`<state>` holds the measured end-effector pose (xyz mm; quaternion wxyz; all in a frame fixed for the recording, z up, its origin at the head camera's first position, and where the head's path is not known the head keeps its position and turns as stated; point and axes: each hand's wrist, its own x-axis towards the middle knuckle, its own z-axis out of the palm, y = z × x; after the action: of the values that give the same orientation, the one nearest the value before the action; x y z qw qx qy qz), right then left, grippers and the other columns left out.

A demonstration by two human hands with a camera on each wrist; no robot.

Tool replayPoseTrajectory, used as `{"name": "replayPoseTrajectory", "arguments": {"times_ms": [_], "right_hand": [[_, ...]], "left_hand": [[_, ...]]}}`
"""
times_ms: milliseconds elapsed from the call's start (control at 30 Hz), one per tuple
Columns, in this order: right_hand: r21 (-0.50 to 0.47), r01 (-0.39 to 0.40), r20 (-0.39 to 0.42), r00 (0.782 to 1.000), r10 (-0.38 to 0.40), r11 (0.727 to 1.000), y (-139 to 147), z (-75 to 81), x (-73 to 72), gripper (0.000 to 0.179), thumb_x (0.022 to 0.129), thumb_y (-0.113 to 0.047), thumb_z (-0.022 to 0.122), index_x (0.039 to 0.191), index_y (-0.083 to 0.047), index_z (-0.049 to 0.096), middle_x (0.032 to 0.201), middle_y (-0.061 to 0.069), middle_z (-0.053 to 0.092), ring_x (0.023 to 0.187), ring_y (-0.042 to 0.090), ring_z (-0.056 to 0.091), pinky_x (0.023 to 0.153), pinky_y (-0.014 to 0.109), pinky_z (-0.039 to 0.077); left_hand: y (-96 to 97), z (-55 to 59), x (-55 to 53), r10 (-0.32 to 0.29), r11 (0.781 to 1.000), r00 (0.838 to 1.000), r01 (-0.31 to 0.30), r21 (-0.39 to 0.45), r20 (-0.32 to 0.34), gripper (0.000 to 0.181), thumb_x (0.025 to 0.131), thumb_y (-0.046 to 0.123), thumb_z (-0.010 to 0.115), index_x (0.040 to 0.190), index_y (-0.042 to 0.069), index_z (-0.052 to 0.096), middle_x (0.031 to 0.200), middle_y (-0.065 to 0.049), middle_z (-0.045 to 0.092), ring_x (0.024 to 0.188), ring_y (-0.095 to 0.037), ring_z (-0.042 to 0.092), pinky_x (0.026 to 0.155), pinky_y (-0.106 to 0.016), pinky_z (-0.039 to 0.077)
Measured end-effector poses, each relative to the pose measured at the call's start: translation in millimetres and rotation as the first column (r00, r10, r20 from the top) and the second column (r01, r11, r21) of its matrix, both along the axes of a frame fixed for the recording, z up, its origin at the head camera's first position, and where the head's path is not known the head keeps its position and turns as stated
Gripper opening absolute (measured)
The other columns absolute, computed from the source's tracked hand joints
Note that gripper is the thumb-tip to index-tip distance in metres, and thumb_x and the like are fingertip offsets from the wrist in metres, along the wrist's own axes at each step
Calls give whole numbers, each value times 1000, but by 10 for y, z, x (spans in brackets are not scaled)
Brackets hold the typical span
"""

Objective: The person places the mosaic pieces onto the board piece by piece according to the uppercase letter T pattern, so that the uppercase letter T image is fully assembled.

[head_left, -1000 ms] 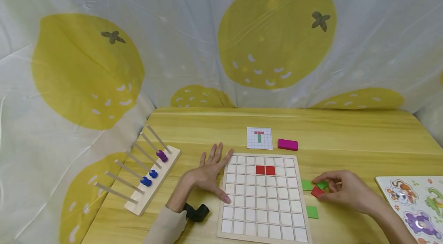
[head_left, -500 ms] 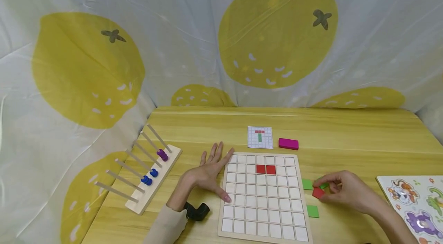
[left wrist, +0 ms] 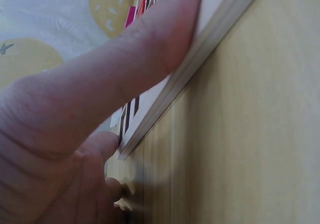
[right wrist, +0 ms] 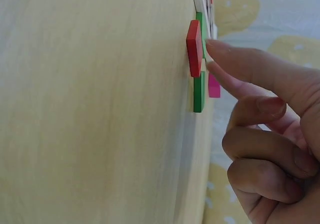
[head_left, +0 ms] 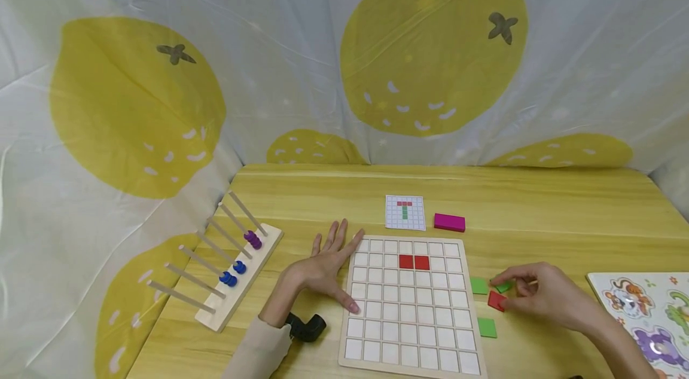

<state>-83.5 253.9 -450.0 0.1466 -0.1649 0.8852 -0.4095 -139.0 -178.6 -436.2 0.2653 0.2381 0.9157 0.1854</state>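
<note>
My left hand (head_left: 323,274) lies spread over the left edge of a wooden grid board (head_left: 344,331). Its thumb touches the board rim, seen close in the left wrist view. Two red square tiles (head_left: 406,261) sit side by side in the board's second row. Right of the board, my right hand (head_left: 543,292) has its thumb tip at a loose red tile (right wrist: 194,48), with the index fingertip just beyond it and the other fingers curled. The loose tile overlaps green tiles. One green tile (head_left: 503,287) is partly hidden under the fingers; others are the left one (head_left: 479,286) and front one (head_left: 487,327).
Behind the board are a pattern card (head_left: 405,213) with a red and green T and a magenta block (head_left: 449,222). A peg rack (head_left: 237,283) with blue and purple beads stands left. A black object (head_left: 309,329) lies by the left wrist. An animal puzzle board (head_left: 646,325) lies right.
The loose red tile has turned and shifted slightly right under the right thumb, and the right hand has moved a little right. The left hand stays on the board.
</note>
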Motion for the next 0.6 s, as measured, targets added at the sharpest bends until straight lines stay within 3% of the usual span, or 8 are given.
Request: {"name": "replayPoseTrajectory", "arguments": {"times_ms": [267, 600], "right_hand": [[32, 93, -38, 995, -91, 995, 45, 23, -8, 28, 85, -17, 85, 111, -12, 78, 68, -12, 38, 58, -3, 30, 48, 24, 29], [34, 94, -53, 994, -92, 995, 80, -30, -43, 29, 88, -13, 81, 116, -10, 77, 68, -11, 41, 57, -3, 32, 48, 24, 31]], "left_hand": [[-1, 4, -1, 2, 1000, 1000, -2, 2, 4, 145, 67, 52, 95, 168, 21, -4, 169, -20, -27, 158, -37, -26, 126, -65, -14], [-2, 3, -3, 4, 1000, 1000, -4, 0, 7, 144, 67, 51, 95, 168, 21, -3, 169, -20, -27, 158, -38, -25, 126, -65, -14]]}}
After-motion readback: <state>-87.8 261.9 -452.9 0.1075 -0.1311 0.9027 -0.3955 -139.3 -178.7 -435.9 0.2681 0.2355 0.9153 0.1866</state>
